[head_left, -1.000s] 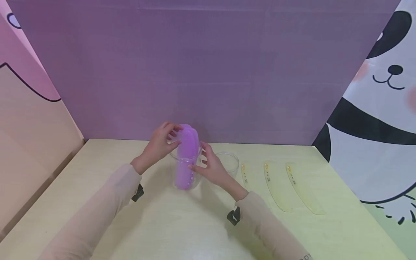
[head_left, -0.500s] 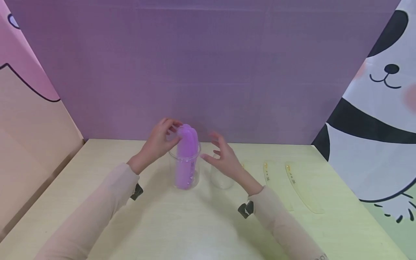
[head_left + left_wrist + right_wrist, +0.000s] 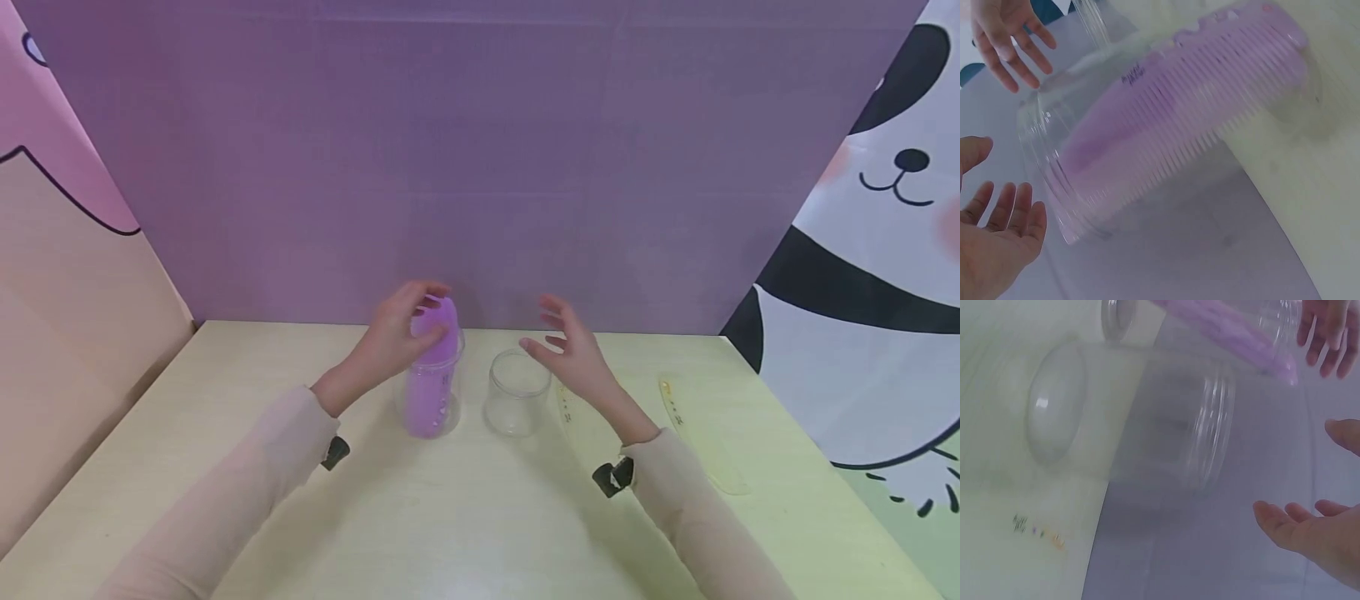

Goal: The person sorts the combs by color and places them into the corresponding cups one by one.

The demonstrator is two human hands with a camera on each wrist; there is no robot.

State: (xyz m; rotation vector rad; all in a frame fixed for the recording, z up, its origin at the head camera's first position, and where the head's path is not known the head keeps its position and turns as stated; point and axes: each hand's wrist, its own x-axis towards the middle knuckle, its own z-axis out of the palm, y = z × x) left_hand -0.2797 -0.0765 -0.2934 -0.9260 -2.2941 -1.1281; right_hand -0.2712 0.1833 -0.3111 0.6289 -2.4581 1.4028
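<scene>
Purple combs [image 3: 1147, 112] stand on end, overlapping, in a clear plastic jar [image 3: 454, 410], their tops above its rim. My left hand [image 3: 397, 329] is at the top of these combs in the head view, fingers spread and loosely bent. In the left wrist view, a gap shows between that hand [image 3: 1000, 247] and the jar's mouth. To the right stands a second clear jar [image 3: 517, 396] with nothing in it. Beside its rim, my right hand [image 3: 577, 354] hangs in the air, holding nothing, its fingers and thumb apart.
Pale yellow see-through combs [image 3: 705, 442] lie flat on the right of the light wooden table [image 3: 450, 533]; my right forearm hides one. A purple backdrop [image 3: 480, 167] rises behind the table, with a panda-printed panel [image 3: 900, 258] at the right.
My right hand has let go of the jar with the purple combs and moved right, past the second jar. My left hand has shifted slightly right over the comb tops.
</scene>
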